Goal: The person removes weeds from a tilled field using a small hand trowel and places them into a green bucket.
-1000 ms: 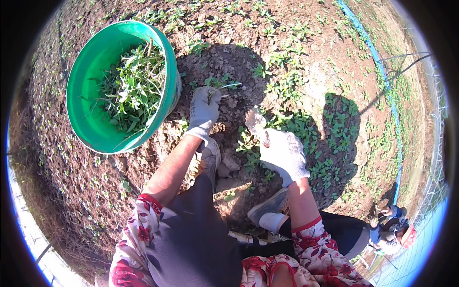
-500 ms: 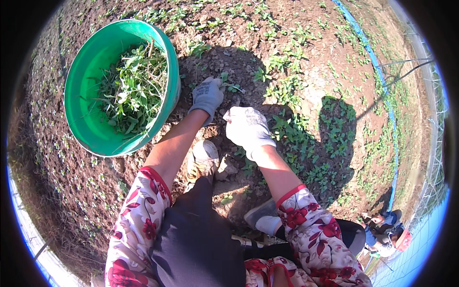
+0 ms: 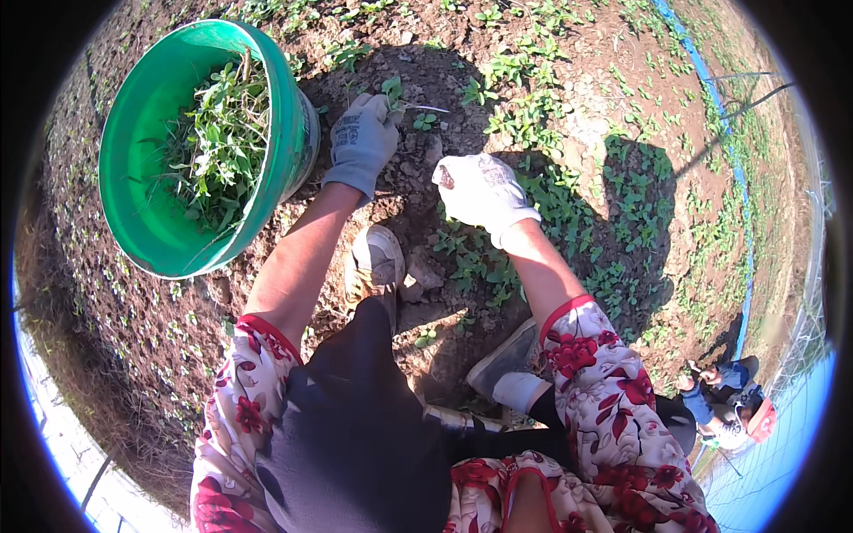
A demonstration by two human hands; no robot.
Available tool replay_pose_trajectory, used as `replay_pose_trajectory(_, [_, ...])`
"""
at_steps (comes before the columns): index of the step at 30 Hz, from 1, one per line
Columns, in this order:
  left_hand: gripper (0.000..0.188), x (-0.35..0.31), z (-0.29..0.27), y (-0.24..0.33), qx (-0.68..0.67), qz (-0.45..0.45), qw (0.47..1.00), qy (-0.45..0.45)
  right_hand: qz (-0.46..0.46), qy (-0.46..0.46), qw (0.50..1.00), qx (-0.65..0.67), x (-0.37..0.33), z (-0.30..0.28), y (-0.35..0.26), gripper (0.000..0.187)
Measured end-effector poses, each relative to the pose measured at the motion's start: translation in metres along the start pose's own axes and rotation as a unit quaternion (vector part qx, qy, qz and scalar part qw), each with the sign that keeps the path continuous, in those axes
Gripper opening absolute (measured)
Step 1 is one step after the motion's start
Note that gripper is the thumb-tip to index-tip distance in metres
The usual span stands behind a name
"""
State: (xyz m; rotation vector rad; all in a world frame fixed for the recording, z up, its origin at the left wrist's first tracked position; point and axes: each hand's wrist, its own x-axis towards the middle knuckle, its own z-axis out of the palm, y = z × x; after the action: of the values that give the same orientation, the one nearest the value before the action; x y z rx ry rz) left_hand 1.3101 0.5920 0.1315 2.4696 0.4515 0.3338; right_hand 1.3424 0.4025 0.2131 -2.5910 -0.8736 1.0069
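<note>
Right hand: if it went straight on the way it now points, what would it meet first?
Probably the left hand, across a strip of soil. Depth is unclear, so the right hand might touch soil first or pass above.

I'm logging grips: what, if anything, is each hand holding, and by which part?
Left hand: a small plant, seemingly by its leafy end, pale stem pointing right. Right hand: closed, contents unclear.
</note>
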Motion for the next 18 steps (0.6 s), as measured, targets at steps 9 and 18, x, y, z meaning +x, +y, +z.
replay_pose_trajectory(9, [0.016, -0.020, -0.043, 0.012, -0.427, -0.202, 0.881, -0.034, 0.013, 0.193, 0.977, 0.092, -0.118, -0.032, 0.034, 0.019])
replay_pose_trajectory(18, [0.041, -0.046, -0.013, 0.052, -0.092, -0.004, 0.959, -0.269, 0.175, 0.166, 0.971, -0.005, -0.188, -0.009, 0.030, 0.019])
